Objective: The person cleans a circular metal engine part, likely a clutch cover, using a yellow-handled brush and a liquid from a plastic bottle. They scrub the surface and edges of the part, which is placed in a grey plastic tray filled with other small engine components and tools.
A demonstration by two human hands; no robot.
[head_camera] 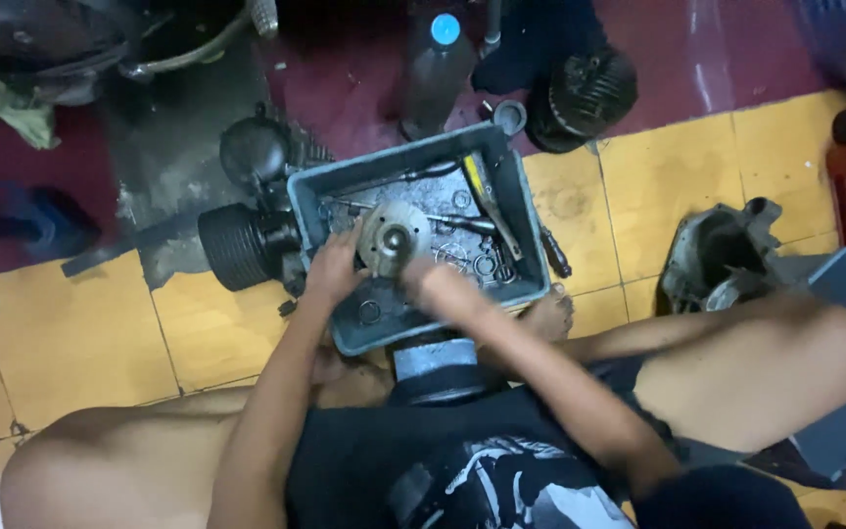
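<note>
Both hands work over a grey plastic tray on the floor: the left hand grips the left edge of a round metal disc with a hub in its middle, fingers curled onto it, and the right hand presses in from the disc's near side, though it is too blurred to tell whether its fingers close on the disc or only rest beside it. The disc sits just above the tray floor, directly beyond both hands. My guess is that the disc, likely oily, could slip from the left hand's edge grip and drop among the small rings and washers lying loose under it, scattering them; a finger could also be pinched between disc and tray wall. Counted: one disc, one tray, one yellow-handled tool beyond the right hand, one bottle with a blue cap farther off, two ribbed black cylinders, and several small rings, too blurred to number.
</note>
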